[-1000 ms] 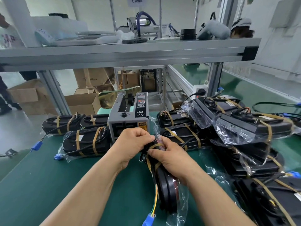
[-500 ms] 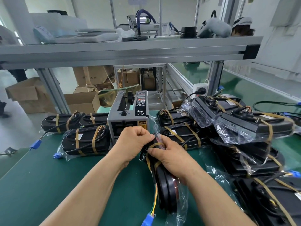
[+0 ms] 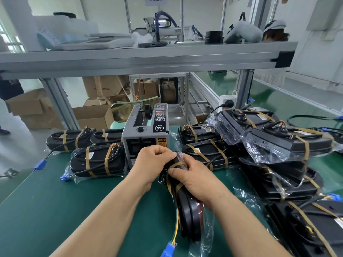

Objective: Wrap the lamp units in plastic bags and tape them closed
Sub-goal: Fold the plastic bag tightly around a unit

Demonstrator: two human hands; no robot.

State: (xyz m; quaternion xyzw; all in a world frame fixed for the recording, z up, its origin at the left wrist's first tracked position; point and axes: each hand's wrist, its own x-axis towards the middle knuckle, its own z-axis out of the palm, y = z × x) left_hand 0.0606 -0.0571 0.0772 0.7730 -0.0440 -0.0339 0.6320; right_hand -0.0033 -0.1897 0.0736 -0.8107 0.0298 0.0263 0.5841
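A black lamp unit (image 3: 189, 217) in a clear plastic bag stands on its edge on the green table (image 3: 55, 210), just in front of me. A strip of brown tape (image 3: 178, 165) crosses its far end. My left hand (image 3: 154, 162) grips the far end of the bagged unit with curled fingers. My right hand (image 3: 194, 177) holds the unit from the right, thumb pressing on the tape. A yellow and orange wire with a blue connector (image 3: 168, 250) hangs out at the near end.
A grey tape dispenser (image 3: 146, 130) stands right behind my hands. Taped, bagged lamp units lie to its left (image 3: 96, 162) and pile up on the right (image 3: 289, 143). A metal shelf (image 3: 141, 58) spans overhead. Cardboard boxes (image 3: 92, 115) sit on the floor beyond.
Both hands stay on the lamp unit's far end; my fingers shift slightly over the tape. The view has tilted a little.
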